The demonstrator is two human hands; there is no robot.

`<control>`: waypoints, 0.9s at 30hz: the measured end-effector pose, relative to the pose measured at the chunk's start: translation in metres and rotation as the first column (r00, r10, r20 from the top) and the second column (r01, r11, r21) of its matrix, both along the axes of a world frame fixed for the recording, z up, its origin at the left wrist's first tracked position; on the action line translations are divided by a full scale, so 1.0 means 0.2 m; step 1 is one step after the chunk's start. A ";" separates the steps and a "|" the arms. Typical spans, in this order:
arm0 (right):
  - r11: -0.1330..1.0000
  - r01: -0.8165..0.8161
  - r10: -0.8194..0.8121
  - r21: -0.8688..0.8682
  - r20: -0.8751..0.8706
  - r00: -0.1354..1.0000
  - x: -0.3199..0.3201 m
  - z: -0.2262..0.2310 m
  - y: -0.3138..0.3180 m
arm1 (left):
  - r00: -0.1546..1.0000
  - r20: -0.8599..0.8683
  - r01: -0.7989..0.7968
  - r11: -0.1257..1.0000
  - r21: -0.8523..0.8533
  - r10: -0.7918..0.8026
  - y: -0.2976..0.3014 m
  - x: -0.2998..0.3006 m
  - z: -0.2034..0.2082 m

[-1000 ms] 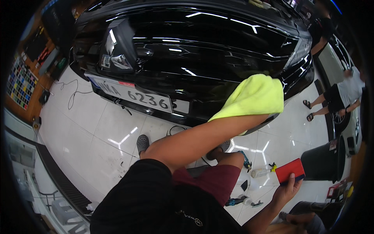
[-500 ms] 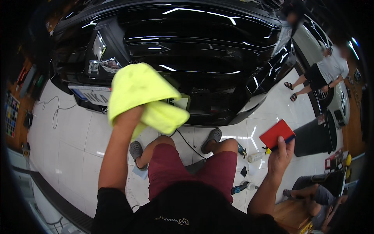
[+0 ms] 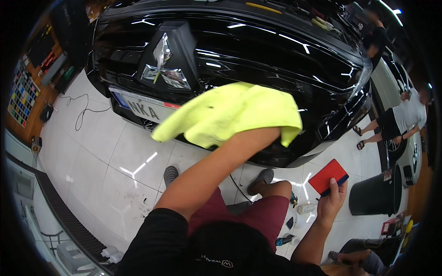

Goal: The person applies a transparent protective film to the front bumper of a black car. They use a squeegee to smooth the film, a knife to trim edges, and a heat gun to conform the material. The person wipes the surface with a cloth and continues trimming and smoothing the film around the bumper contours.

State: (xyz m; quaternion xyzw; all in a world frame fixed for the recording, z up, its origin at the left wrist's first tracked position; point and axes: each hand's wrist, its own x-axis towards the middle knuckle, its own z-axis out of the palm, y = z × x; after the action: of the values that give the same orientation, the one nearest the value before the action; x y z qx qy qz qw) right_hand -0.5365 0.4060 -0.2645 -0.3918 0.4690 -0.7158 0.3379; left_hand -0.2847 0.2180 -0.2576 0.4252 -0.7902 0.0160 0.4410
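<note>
My left hand [image 3: 269, 135] reaches across to the right beneath a bright yellow microfiber cloth [image 3: 244, 110], which hides its fingers and moves along with it. The cloth spreads against the lower front of a glossy black car [image 3: 258, 50], partly over the licence plate [image 3: 145, 109]. A chrome emblem [image 3: 165, 76] on a dark panel shows left of the cloth. Low on the right, my right hand [image 3: 332, 198] is closed around a flat red squeegee [image 3: 328, 176] with a dark blue edge, held away from the car.
On the tiled floor by my right leg lie a spray bottle [image 3: 305, 209] and a power tool [image 3: 284, 240]. A dark bin [image 3: 375, 195] stands at the right. One person [image 3: 410, 112] is near a white car; another [image 3: 374, 39] is farther back.
My left hand has swept right with the yellow cloth along the car's front, uncovering more of the plate. The view has shifted too. My right hand still holds the squeegee.
</note>
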 end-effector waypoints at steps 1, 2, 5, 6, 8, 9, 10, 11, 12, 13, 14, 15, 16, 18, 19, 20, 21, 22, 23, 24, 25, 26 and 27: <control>1.000 0.005 -0.005 -0.006 0.003 1.000 0.00 0.02 0.01 | 0.999 0.043 -0.021 0.999 0.045 0.019 0.00 0.00 0.03; 1.000 -0.015 0.014 -0.022 -0.019 1.000 0.02 0.05 0.01 | 0.996 0.086 -0.042 0.995 0.088 0.034 0.01 0.00 0.05; 0.998 0.038 -0.041 -0.043 -0.082 0.996 0.02 0.11 0.05 | 0.987 0.158 0.009 0.998 0.070 -0.020 0.04 0.21 0.06; 0.996 0.069 -0.072 -0.049 -0.063 0.995 0.04 0.11 0.05 | 0.985 0.170 0.006 0.983 0.183 -0.038 0.02 0.34 0.02; 0.995 0.093 -0.096 -0.047 -0.071 0.993 0.00 0.06 0.05 | 0.995 0.088 -0.059 0.984 0.169 0.044 0.00 0.60 -0.05; 0.995 0.100 -0.101 -0.024 -0.052 0.994 0.01 0.05 0.03 | 0.965 0.231 -0.135 0.990 0.046 0.121 0.03 0.63 0.00; 0.995 0.097 -0.097 -0.003 -0.027 0.995 0.01 0.03 0.03 | 0.909 0.355 -0.197 0.975 -0.098 0.219 0.09 0.63 0.07; 0.995 0.102 -0.102 -0.003 -0.009 0.995 0.00 0.01 0.04 | 0.942 0.295 -0.157 0.987 -0.033 0.160 0.10 0.57 0.08; 0.996 0.085 -0.085 -0.007 0.019 0.996 -0.01 -0.02 0.03 | 0.963 0.241 -0.134 0.991 0.027 0.123 0.11 0.54 0.11; 0.996 0.086 -0.086 0.007 0.054 0.995 -0.02 -0.02 0.05 | 0.979 0.185 -0.108 0.990 0.087 0.090 0.10 0.48 0.12; 0.995 0.097 -0.097 0.008 0.052 0.994 -0.07 -0.02 0.06 | 0.967 0.229 -0.124 0.992 0.027 0.115 0.09 0.39 0.10; 0.997 0.072 -0.073 0.010 0.070 0.995 -0.07 -0.04 0.04 | 0.942 0.287 -0.171 0.985 -0.038 0.175 0.11 0.33 0.06; 0.997 0.068 -0.069 0.020 0.070 0.995 -0.10 -0.05 0.05 | 0.920 0.327 -0.193 0.977 -0.094 0.214 0.12 0.23 0.03; 0.995 0.092 -0.095 0.031 0.114 0.989 -0.17 -0.08 0.06 | 0.959 0.252 -0.114 0.991 -0.074 0.129 0.12 0.06 0.02; 0.994 0.102 -0.105 0.028 0.126 0.986 -0.20 -0.10 0.06 | 0.970 0.231 -0.059 0.995 -0.077 0.075 0.12 0.00 0.00; 0.993 0.111 -0.113 0.026 0.139 0.984 -0.23 -0.12 0.06 | 0.977 0.211 -0.004 0.997 -0.080 0.021 0.12 -0.06 -0.01; 0.993 0.118 -0.119 0.017 0.160 0.980 -0.26 -0.14 0.07 | 0.983 0.181 0.056 0.994 -0.093 -0.038 0.12 -0.14 -0.02; 0.990 0.137 -0.141 0.032 0.165 0.976 -0.28 -0.16 0.09 | 0.981 0.176 0.099 0.991 -0.092 -0.082 0.12 -0.20 -0.03; 0.987 0.156 -0.162 0.048 0.170 0.972 -0.31 -0.18 0.11 | 0.977 0.172 0.143 0.986 -0.091 -0.126 0.11 -0.26 -0.04; 0.983 0.170 -0.179 0.064 0.172 0.969 -0.34 -0.20 0.13 | 0.972 0.165 0.182 0.979 -0.089 -0.166 0.11 -0.32 -0.04; 0.980 0.189 -0.199 0.067 0.188 0.962 -0.38 -0.24 0.16 | 0.973 0.087 0.218 0.976 -0.027 -0.215 0.10 -0.39 -0.03; 0.979 0.194 -0.203 0.067 0.191 0.960 -0.43 -0.27 0.19 | 0.962 0.209 0.192 0.979 -0.065 -0.174 0.08 -0.46 -0.01; 0.977 0.204 -0.214 0.068 0.192 0.958 -0.48 -0.31 0.22 | 0.937 0.323 0.176 0.979 -0.105 -0.134 0.07 -0.53 0.04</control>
State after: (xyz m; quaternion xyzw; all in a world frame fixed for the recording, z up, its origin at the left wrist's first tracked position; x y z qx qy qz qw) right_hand -0.6321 0.4501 -0.3260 -0.2587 0.4887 -0.7715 0.3147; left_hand -0.3898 0.2313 -0.2493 0.3236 -0.8786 0.1008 0.3365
